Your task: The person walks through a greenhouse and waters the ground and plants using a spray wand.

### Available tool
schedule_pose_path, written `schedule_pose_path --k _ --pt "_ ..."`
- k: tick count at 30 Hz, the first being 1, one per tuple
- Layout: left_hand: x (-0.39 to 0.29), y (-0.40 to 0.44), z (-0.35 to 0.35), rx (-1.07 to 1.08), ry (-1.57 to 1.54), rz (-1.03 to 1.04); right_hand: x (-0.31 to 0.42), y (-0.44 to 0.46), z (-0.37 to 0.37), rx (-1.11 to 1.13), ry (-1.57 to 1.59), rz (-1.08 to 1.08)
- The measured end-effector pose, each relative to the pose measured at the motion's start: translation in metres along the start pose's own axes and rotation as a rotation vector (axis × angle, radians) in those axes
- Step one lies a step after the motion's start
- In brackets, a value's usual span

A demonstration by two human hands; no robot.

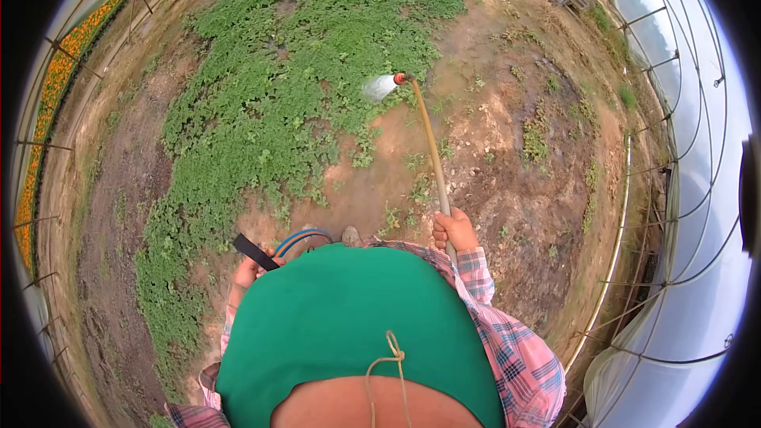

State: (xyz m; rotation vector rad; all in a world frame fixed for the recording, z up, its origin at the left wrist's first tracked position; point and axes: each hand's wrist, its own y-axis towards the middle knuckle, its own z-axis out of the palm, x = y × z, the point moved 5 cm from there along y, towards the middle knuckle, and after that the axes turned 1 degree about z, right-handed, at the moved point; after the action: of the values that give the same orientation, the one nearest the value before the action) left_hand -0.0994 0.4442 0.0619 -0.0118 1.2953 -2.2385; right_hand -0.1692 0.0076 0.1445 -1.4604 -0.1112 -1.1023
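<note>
The green plants (293,87) spread in a broad patch ahead and to the left, with bare brown soil (507,127) to the right; to water the patch well, it would seem best to sweep the spray slowly across the leaves in overlapping passes, and to keep it off the soil, where water would likely be wasted. The pole (432,139) reaches forward from the person, its far end over the patch's right edge; the right hand (453,230) is closed around its near part, and a steady grip with a gentle turn of the wrist should guide it; the left hand (246,273) is low on the other side, beside a black strip (256,251), and I cannot tell whether it grips the strip.

The pole is long and slim, tan over most of its length and greyer near the right hand; it slants up and leftward from the grip, bending a little toward its far end. A blue and orange loop (305,235) curves near the person's feet; whether it joins the pole is hidden. The water (379,88) comes out as a pale, short fan toward the left; the smallest part, the red tip (400,78), caps the pole.
</note>
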Motion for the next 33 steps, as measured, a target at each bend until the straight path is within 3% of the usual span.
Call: schedule_pose_path --k 2,4,5,8,14,17,23,26,27,30,32,33 --pt "0.011 -0.007 -0.005 0.021 0.084 0.053 0.013 0.001 -0.011 -0.014 0.015 -0.048" --pt "0.018 -0.017 -0.005 0.133 0.046 -0.020 0.030 0.003 -0.021 -0.031 0.005 -0.099" --pt "0.020 -0.030 0.007 0.074 -0.005 -0.064 0.037 0.004 -0.028 -0.052 -0.006 -0.124" --pt "0.036 -0.038 -0.012 0.160 -0.152 -0.135 0.058 -0.001 -0.038 -0.084 -0.043 -0.193" --pt "0.031 -0.068 -0.013 0.219 -0.163 -0.157 0.051 -0.028 -0.040 -0.174 -0.083 -0.260" --pt "0.021 -0.075 -0.044 0.184 -0.076 -0.103 0.018 -0.044 -0.027 -0.201 -0.107 -0.257" --pt "0.002 -0.108 -0.156 0.355 -0.060 -0.167 -0.095 -0.092 0.051 -0.181 -0.103 -0.186" --pt "-0.010 -0.132 -0.202 0.319 0.026 -0.049 -0.154 -0.117 0.090 -0.200 -0.139 -0.111" --pt "-0.009 -0.139 -0.211 0.371 -0.196 -0.185 -0.174 -0.123 0.101 -0.176 -0.139 -0.087" --pt "-0.022 -0.162 -0.229 0.451 -0.173 -0.203 -0.223 -0.142 0.137 -0.140 -0.208 -0.062" --pt "-0.027 -0.172 -0.240 0.198 -0.172 -0.163 -0.252 -0.151 0.151 -0.135 -0.175 -0.022" --pt "-0.028 -0.180 -0.237 0.192 -0.258 -0.186 -0.259 -0.157 0.158 -0.137 -0.210 -0.026"
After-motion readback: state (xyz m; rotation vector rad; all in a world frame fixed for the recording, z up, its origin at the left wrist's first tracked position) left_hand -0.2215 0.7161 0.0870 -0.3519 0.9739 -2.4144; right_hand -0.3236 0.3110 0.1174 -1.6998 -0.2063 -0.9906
